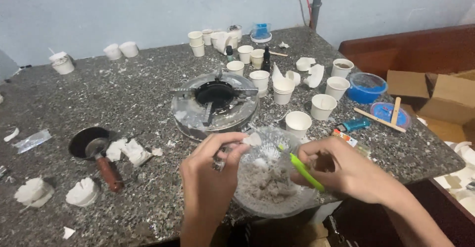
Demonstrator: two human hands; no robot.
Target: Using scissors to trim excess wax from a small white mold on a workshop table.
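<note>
Both arms are bare, no sleeves showing at all. Left hand (210, 177) and right hand (346, 170) have nothing on them, no gloves, rings or watch that I can spot. Nails look short.

Two hands: left (210, 175), right (346, 170). One clear bowl (269, 197) between them, one green stick (304, 172) in the right grip. One round burner (215, 103) mid-worktop (128, 93). One small pan (91, 145) with a red-brown handle. About seventeen white cups, the nearest (298, 123) just beyond the bowl; exact count hard to tell at the far cluster. Two dark dropper bottles (266, 59). One blue tub (366, 87), one blue lid (390, 114). Two wooden sticks (379, 120). One blue lighter (354, 124). Two cardboard boxes (452, 98).
</note>
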